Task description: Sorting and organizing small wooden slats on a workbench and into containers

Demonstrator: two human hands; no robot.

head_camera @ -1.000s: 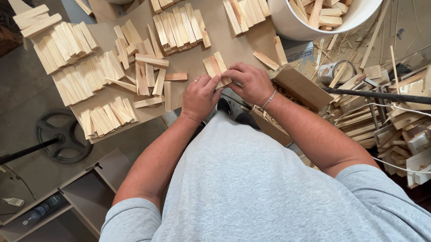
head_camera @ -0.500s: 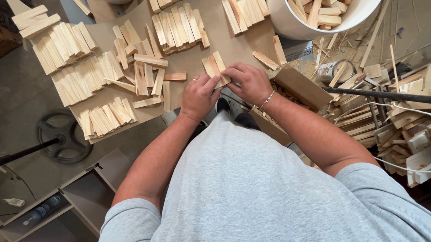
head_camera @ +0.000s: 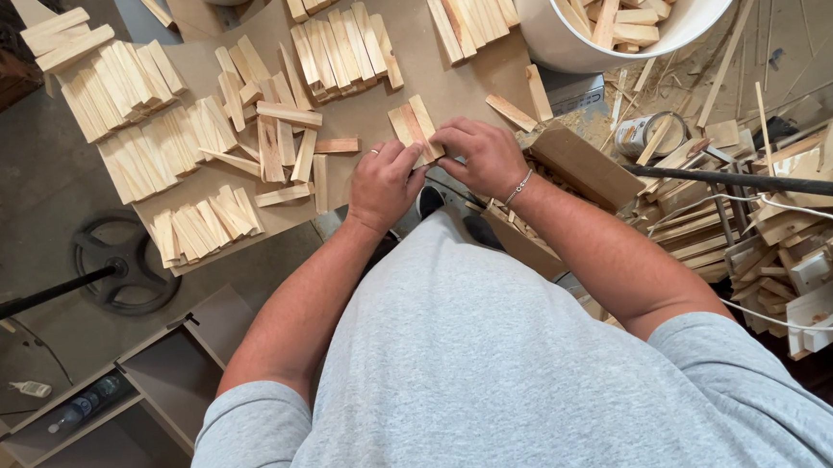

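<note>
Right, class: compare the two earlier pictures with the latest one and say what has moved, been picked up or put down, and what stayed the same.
Hardly anything changed. The left hand and right hand keep gripping the same small bundle of wooden slats at the near edge of the board, with no clear shift. Nothing was picked up or let go. The rows of slats, the white bucket and the metal tin lie as before.

The near ends of the small wooden pieces (head_camera: pixel 415 128) are covered by the fingers of the left hand (head_camera: pixel 384 183) and right hand (head_camera: pixel 484 155); their count cannot be determined. Beyond the fingers, the white bucket (head_camera: pixel 578 46) is cut off by the top edge. The palms are hidden.
</note>
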